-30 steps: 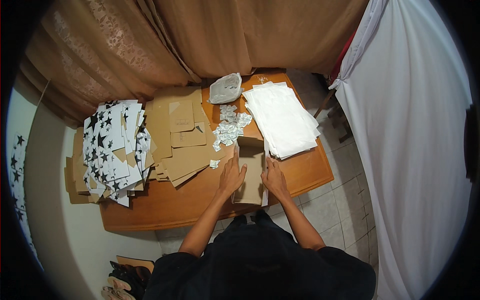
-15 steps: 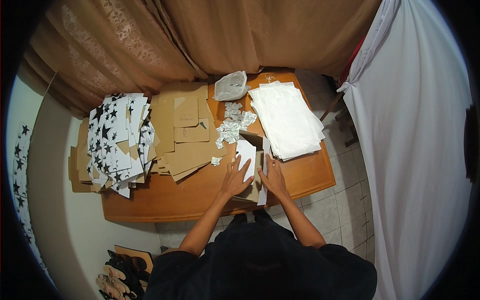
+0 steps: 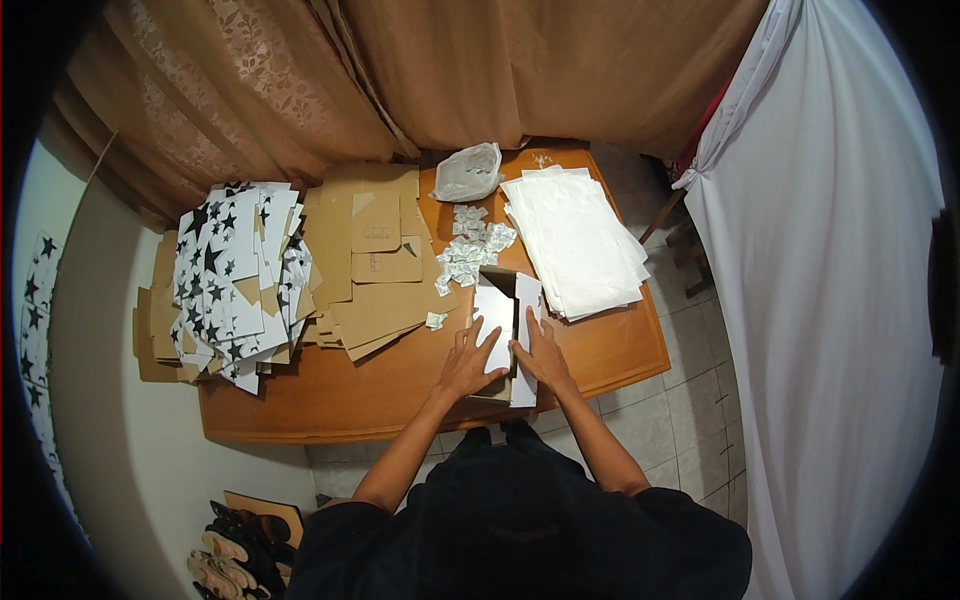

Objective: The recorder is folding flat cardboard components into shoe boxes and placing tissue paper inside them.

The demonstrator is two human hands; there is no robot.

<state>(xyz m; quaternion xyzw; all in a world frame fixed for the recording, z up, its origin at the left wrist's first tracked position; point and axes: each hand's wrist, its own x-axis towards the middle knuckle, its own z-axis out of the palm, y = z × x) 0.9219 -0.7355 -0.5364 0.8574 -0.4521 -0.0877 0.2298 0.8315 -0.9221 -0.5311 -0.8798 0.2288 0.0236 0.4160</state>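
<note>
Brown drapes (image 3: 560,70), a wooden table (image 3: 330,405), tiled floor (image 3: 693,342) and shoes (image 3: 238,550) suggest a home.

Box (image 3: 497,312) interior mostly hidden under flaps (image 3: 528,296); packets (image 3: 475,246) too small to read; shoes (image 3: 232,552) cut by lower edge.

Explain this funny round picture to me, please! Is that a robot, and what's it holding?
No robot here! These are a person's own two bare hands. The camera sits on the person's head and looks down, and its very wide lens makes straight edges bend.

On the wooden table you can see, from left to right, a starry pile, flat cardboard, small pale packets with a bag behind them, and white paper.

Near the person is a box. The left hand lies spread on one white flap; the right hand touches the other.
</note>
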